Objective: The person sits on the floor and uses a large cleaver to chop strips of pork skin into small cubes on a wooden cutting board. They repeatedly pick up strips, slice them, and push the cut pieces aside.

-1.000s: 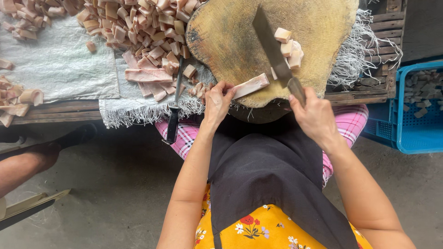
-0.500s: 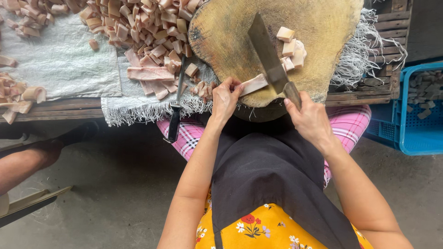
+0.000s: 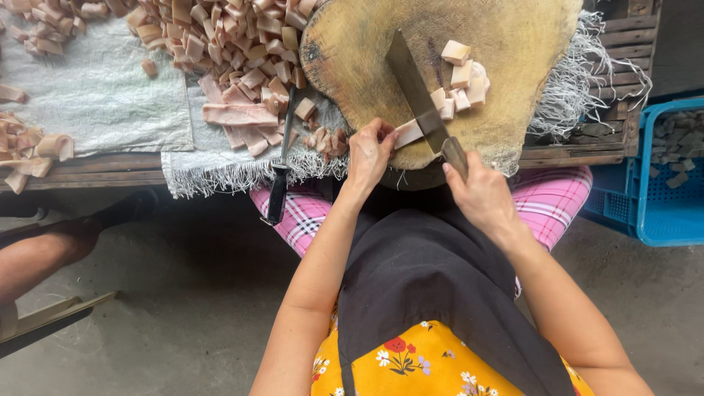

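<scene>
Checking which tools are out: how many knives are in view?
2: a cleaver in the right hand on the round board, and a black-handled knife over the table edge.

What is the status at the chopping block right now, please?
Right hand grips cleaver, blade on meat strip. Left hand pins strip. Cut cubes beside blade.

Cleaver [image 3: 414, 92] on chopping block [image 3: 513, 44]; cut pieces [image 3: 220, 44] left.

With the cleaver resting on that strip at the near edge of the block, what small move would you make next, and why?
Probably press the cleaver straight down through the strip. The right hand grips its handle with the blade lying across the strip, the left hand pins the strip's near end, fingers apart from the blade, and cut cubes sit beyond on the block.
</scene>
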